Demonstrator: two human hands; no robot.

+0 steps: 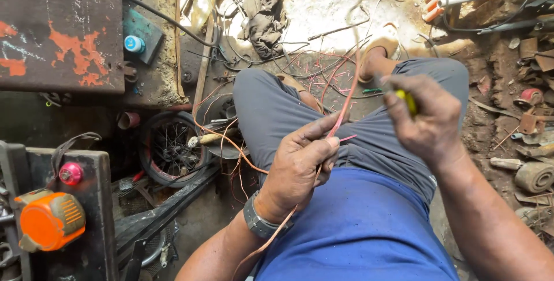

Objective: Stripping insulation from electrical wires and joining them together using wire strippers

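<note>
The fingers (323, 142) of the left hand (300, 165) are curled and pinched around a thin pink wire (345, 102), which is gripped between thumb and forefinger. The wire is seen to run from below the left wrist, past a grey wristband (258, 223), up through the grip, and on upward and away over the lap. A short pink end is noted sticking out to the right of the fingertips. The right hand (430, 122) is clenched about a small tool with a yellow handle (408, 101); the hand is blurred, and the tool's working end cannot be made out. The two hands are held near each other above the lap, not touching.

Nearest the camera a blue shirt (358, 229) is recorded, with grey trousers (277, 108) beyond it on crossed legs. At near left an orange device (51, 218) is noted, with a pink knob (71, 173) on a dark box just above it. Further out on the left, a small spoked wheel (167, 148) lies on the floor, with thin copper-coloured wires trailing beside it. At right, a grey roll (535, 176) is seen among scrap on the dirt. In the far middle, loose wires and pink wire offcuts are scattered on the floor, with a dark rag (265, 18) beyond them. At far left a dark panel with flaking orange paint (57, 33) is recorded, with a blue cap (134, 44) to its right.
</note>
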